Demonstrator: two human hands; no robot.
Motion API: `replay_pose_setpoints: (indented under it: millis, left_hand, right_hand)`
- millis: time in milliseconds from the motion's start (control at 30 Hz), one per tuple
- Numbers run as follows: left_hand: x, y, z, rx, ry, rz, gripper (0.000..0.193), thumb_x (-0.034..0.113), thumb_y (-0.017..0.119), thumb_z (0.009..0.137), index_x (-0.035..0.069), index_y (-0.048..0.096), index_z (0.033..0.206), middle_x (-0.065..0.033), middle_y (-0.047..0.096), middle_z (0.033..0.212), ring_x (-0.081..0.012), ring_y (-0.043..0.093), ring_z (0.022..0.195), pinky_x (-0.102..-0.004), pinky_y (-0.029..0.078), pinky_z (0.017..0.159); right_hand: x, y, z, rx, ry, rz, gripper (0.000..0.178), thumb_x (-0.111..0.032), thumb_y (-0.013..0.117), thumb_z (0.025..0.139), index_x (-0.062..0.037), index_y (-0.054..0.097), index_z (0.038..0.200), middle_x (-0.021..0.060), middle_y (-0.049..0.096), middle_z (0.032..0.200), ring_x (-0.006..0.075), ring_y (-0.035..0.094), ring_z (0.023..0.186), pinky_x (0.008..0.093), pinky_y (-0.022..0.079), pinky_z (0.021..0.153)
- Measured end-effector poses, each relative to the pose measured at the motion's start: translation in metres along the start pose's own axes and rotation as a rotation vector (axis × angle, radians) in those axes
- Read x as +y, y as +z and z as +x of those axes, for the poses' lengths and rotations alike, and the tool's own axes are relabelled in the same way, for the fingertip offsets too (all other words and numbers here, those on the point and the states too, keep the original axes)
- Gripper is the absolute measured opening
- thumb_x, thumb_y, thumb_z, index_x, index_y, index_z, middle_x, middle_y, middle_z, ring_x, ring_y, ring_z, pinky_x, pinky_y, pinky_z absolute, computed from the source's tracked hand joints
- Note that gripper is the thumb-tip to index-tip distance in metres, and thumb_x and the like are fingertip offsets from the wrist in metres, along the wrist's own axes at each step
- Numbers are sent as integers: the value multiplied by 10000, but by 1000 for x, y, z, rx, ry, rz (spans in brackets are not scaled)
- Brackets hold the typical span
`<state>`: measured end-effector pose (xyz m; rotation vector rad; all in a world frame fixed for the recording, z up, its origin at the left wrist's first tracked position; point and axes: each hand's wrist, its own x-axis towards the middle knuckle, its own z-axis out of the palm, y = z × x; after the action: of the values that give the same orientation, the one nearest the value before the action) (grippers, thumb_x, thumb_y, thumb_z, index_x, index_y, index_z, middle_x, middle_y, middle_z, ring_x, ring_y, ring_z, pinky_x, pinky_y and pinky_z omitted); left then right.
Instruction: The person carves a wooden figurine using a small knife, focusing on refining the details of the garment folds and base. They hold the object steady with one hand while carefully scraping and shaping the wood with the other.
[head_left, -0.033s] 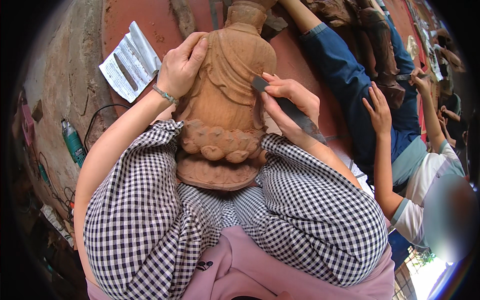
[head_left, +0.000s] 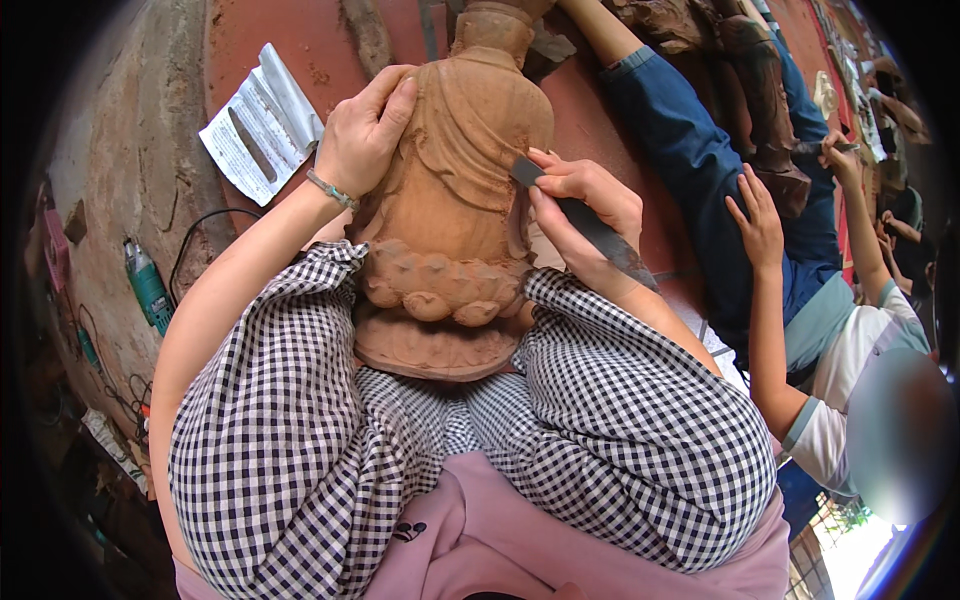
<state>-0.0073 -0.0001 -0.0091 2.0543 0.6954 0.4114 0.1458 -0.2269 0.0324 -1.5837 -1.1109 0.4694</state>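
Between my knees, a reddish-brown carved wooden statue (head_left: 455, 160) stands with its draped back toward me. It has a ring of rounded petals at its base, and its top is cut off by the upper edge. My left hand (head_left: 362, 130) grips the statue's left shoulder, fingers curled over it. In my right hand (head_left: 592, 205) is a dark grey, flat, blade-like tool (head_left: 600, 240) with a squared end. That end rests at or close to the statue's right side, below the shoulder; contact is hard to tell. The tool's other end runs back along my wrist.
At the left lie a creased printed sheet (head_left: 262, 125) with a dark blade-shaped piece on it, a green power tool (head_left: 148, 285) and cords. On the right sits a co-worker in blue trousers (head_left: 680, 170), hands at another dark carved wooden piece (head_left: 762, 90).
My right hand and the tool have shifted slightly right and down along the statue's side. My left hand and the statue stay in place. The co-worker's far hand has moved slightly.
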Motion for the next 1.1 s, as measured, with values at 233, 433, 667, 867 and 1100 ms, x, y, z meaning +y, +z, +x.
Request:
replay_pose_setpoints:
  millis: [233,433,667,867,1100]
  left_hand:
    - [-3,1,0,10,10,-1,499,503,443,1052,87,645,1240,-209,718,914,-393,708,924,-416,540,792]
    - [-1,0,3,1,11,-11,493,497,447,1050,87,645,1238,-206,717,898,-393,709,917,-417,542,790]
    - [-1,3,3,18,19,-23,483,495,446,1051,95,644,1237,-202,717,892,-397,708,913,-426,542,783]
    - [-2,2,2,13,15,-15,475,487,453,1051,91,644,1230,-202,715,886,-399,707,912,-428,540,780]
    - [0,2,1,25,23,-8,433,440,460,1057,86,643,1227,-196,715,870,-390,712,881,-412,541,763]
  right_hand:
    - [-7,4,2,12,77,9,82,-12,753,813,13,693,863,153,748,903,290,741,1036,386,571,953]
    - [-6,-3,2,-46,85,-42,107,-52,784,813,-1,722,882,140,758,903,287,732,1071,425,540,1006]
    - [0,-2,-2,-48,98,21,109,-8,777,827,15,713,912,123,749,932,295,702,1130,448,499,1057]
    - [-10,2,8,-47,44,-18,92,14,761,848,40,681,886,133,737,951,309,701,1102,408,517,1012]
    - [1,-9,2,75,149,156,78,-26,736,865,11,674,894,116,726,911,249,719,1064,379,531,995]
